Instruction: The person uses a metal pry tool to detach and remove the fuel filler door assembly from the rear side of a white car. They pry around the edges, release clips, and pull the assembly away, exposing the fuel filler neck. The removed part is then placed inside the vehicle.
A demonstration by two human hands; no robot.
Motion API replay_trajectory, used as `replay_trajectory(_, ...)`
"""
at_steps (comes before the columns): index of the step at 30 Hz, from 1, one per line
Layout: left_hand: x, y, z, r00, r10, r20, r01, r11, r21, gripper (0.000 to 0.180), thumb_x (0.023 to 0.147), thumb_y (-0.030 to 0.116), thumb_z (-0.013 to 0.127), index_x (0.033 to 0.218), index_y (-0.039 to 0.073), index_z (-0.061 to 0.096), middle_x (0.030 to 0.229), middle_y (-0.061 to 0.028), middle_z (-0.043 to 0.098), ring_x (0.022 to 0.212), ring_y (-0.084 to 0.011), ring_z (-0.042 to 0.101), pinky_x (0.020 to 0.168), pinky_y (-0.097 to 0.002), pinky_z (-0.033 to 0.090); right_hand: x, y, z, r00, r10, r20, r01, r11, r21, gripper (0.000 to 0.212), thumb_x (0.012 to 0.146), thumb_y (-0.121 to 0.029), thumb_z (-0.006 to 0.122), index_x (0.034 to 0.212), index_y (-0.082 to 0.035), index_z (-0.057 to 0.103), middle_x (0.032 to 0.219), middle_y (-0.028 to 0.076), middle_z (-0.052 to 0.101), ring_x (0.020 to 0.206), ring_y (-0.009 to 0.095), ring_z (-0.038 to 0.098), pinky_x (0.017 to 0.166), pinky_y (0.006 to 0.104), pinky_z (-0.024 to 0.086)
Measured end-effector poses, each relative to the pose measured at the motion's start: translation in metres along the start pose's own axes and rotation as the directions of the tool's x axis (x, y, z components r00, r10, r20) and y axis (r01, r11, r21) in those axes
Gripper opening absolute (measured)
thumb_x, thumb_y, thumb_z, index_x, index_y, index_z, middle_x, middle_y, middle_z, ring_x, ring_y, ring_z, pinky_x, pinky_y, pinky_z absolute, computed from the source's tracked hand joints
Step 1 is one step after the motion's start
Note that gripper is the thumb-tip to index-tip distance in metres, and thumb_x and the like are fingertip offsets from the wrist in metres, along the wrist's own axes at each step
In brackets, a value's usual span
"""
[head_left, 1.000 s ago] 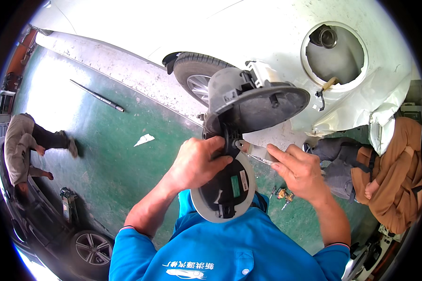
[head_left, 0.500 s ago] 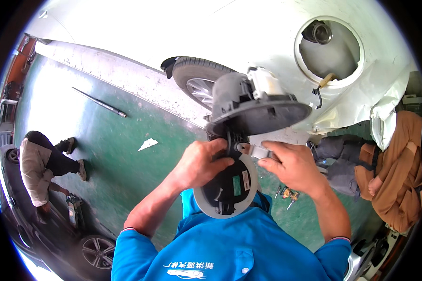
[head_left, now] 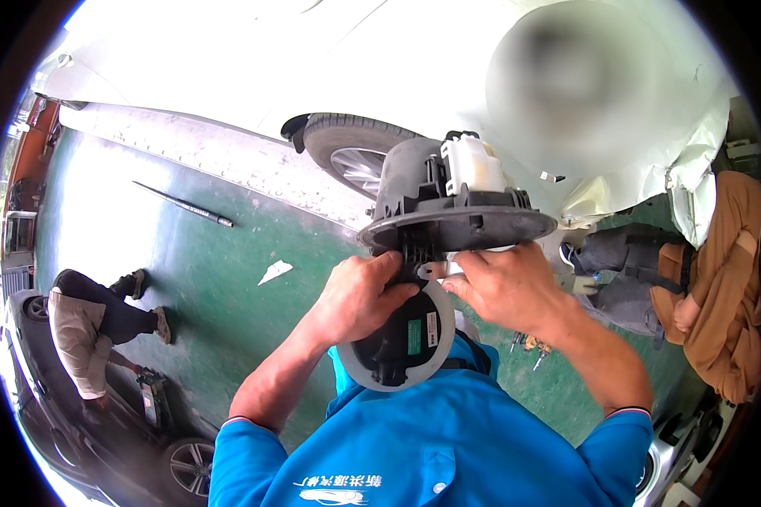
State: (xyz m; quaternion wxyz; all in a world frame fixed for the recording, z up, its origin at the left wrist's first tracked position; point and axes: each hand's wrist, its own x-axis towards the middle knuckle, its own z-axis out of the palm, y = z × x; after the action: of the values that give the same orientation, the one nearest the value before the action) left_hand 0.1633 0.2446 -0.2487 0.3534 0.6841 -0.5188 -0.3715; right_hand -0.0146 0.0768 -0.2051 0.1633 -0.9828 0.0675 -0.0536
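A black fuel filler housing (head_left: 414,182) with a wide round flange and a white plastic unit (head_left: 475,165) stands before my chest. Joined to it by a black hinge arm, its round flap (head_left: 397,342) hangs below, dark inside with a pale rim and two small stickers. My left hand (head_left: 359,296) pinches the hinge arm between thumb and fingers. On the other side, my right hand (head_left: 511,283) is closed on a small light-grey piece (head_left: 441,269) against the hinge; the fingers hide most of it.
A white car body (head_left: 228,59) with a wheel (head_left: 355,152) stands ahead. Its round area at the right is blurred. On the green floor lie a dark rod (head_left: 184,204), a white scrap (head_left: 275,271) and cordless tools (head_left: 533,345). People are at left (head_left: 80,338) and right (head_left: 719,287).
The housing has tipped, showing more of its white unit. My right hand has moved inward and up, close under the flange. The grey piece is now mostly covered.
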Motion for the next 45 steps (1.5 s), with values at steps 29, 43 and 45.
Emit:
replay_trajectory(29, 0.003, 0.012, 0.015, 0.974, -0.184, -0.135, 0.171, 0.98, -0.105, 0.053, 0.09, 0.049, 0.071, 0.072, -0.001, 0.062, 0.06, -0.0213, 0.059, 0.06, -0.0425, 0.063, 0.057, -0.0458, 0.05, -0.013, -0.003, 0.029, 0.969, 0.085, -0.233, -0.051, 0.988, 0.148, 0.023, 0.077, -0.021, 0.081, 0.087, -0.007, 0.066, 0.075, 0.009, 0.07, 0.064, 0.027, 0.069, 0.055, 0.0372, 0.053)
replay_trajectory(43, 0.002, 0.021, 0.007, 0.985, -0.167, -0.043, 0.166, 0.986, -0.016, 0.046, 0.088, 0.042, 0.074, 0.077, 0.0, 0.059, 0.066, -0.0218, 0.06, 0.066, -0.0433, 0.063, 0.059, -0.0474, 0.048, -0.02, -0.013, 0.003, 0.983, 0.158, -0.096, -0.159, 0.987, -0.005, 0.024, 0.073, -0.019, 0.082, 0.089, -0.008, 0.067, 0.073, 0.008, 0.067, 0.061, 0.027, 0.066, 0.056, 0.0391, 0.051)
replay_trajectory(45, 0.002, 0.02, 0.006, 0.984, -0.174, -0.046, 0.172, 0.984, -0.041, 0.045, 0.088, 0.041, 0.074, 0.077, 0.0, 0.059, 0.066, -0.0222, 0.06, 0.067, -0.0436, 0.063, 0.06, -0.0475, 0.048, -0.021, -0.016, -0.005, 0.973, 0.216, -0.083, -0.212, 0.976, 0.052, 0.026, 0.071, -0.013, 0.084, 0.092, -0.008, 0.069, 0.075, 0.008, 0.066, 0.06, 0.026, 0.064, 0.055, 0.038, 0.049)
